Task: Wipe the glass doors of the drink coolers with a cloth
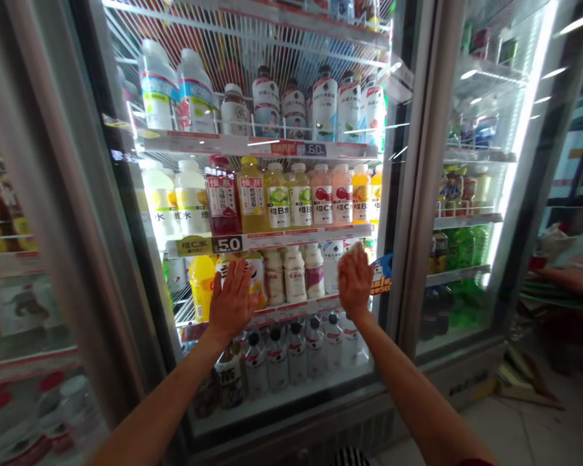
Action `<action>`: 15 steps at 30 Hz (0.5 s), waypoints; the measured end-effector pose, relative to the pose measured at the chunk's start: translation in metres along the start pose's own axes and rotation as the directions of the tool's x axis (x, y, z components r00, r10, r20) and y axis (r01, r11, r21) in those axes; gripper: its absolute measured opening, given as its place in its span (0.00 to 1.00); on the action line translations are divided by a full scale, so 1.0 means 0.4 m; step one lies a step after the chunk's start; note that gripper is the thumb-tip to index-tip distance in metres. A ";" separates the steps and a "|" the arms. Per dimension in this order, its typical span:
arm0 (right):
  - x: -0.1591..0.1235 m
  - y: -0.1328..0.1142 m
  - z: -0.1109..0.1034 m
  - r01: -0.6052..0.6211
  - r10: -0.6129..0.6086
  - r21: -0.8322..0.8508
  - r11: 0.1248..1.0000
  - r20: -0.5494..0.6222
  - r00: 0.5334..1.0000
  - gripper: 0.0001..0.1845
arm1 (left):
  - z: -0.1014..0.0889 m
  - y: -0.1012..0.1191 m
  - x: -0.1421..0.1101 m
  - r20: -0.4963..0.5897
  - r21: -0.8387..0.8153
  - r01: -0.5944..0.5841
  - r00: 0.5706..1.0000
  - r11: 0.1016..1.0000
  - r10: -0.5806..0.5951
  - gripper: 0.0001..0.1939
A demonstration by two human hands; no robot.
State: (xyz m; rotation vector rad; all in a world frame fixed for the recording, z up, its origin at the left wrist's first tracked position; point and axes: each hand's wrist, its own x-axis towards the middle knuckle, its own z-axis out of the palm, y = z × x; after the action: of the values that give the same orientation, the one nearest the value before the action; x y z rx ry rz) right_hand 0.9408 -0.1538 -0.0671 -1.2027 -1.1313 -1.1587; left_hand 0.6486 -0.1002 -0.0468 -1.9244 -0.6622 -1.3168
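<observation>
A glass cooler door (pixel 291 404) stands upright in front of me, with rows of drink bottles behind it. My left hand (pixel 233 298) lies flat at the glass, fingers stretched out and nothing in it, in front of the yellow bottles (pixel 203 285). To the right, my right hand (pixel 355 285) is raised at the door with its fingers bunched over what looks like a pale crumpled cloth, slightly blurred. It covers part of the white-labelled packs (pixel 332 262) and is close to a blue and orange sticker (pixel 381 273).
A metal door frame (pixel 412 194) separates this door from another lit cooler section (pixel 466 194) on the right. More bottles (pixel 53 408) stand behind glass on the left. Flattened cardboard (pixel 519 375) lies on the tiled floor (pixel 525 427) at right.
</observation>
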 end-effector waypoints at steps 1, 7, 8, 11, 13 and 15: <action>-0.001 0.030 -0.001 -0.107 0.105 -0.027 0.994 -0.065 0.992 0.25 | 0.002 0.004 -0.009 0.001 0.007 0.001 1.000 1.000 -0.001 0.36; -0.126 -0.125 0.008 0.025 -0.031 0.068 0.997 0.092 0.995 0.28 | 0.014 0.034 -0.045 0.004 0.050 0.012 1.000 0.999 -0.012 0.37; -0.151 -0.157 0.007 0.121 -0.139 0.116 0.986 0.168 0.976 0.27 | 0.014 0.035 -0.051 0.005 0.050 0.005 1.000 0.999 -0.005 0.37; -0.179 -0.147 -0.007 0.253 -0.282 0.150 0.956 0.229 0.932 0.24 | 0.010 0.030 -0.078 0.020 0.049 -0.028 0.999 0.998 0.027 0.37; -0.160 -0.074 -0.017 0.138 -0.144 0.048 0.989 0.139 0.980 0.25 | 0.005 0.022 -0.100 0.043 0.040 -0.051 0.998 0.998 0.049 0.37; -0.134 -0.014 -0.018 -0.065 0.065 -0.029 0.997 0.000 0.998 0.28 | 0.000 0.018 -0.121 0.068 0.035 -0.064 0.996 0.997 0.061 0.37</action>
State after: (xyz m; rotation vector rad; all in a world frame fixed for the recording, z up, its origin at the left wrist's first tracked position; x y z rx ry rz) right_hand 0.9311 -0.1588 -0.1205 -1.2532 -1.0720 -1.1289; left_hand 0.6368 -0.1057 -0.0940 -1.9505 -0.6497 -1.1983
